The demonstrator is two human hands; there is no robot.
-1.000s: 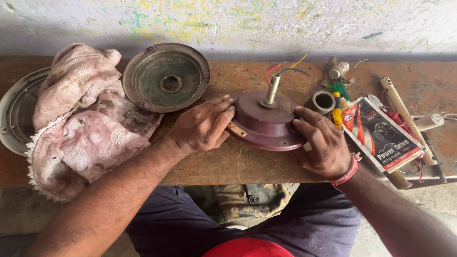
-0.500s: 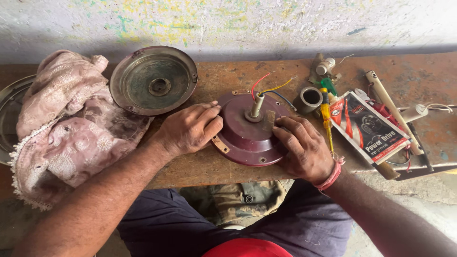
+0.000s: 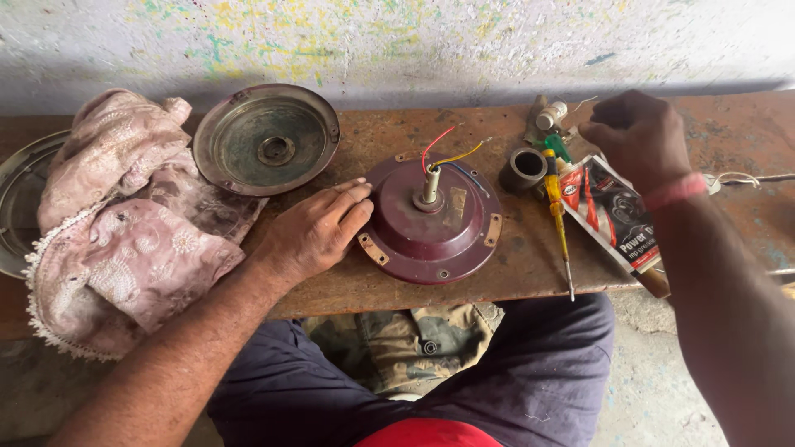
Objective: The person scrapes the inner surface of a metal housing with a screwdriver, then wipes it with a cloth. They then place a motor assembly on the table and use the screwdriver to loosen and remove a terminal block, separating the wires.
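beside the maroon motor housing, left hand; screwdriver alongside.

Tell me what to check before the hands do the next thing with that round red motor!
1. Left hand steadies the motor: ok, the fingers rest on its left rim.
2. Motor sits flat on the bench: ok, though it lies near the front edge.
3. Wires clear of the hands: ok, they stick up from the shaft, untouched.
4. Right hand is free: cannot tell, it is curled over the small parts at the back.
5. Screwdriver within reach: ok, but its tip hangs over the bench edge.
6. Cover out of the way: ok, it lies apart, up left.
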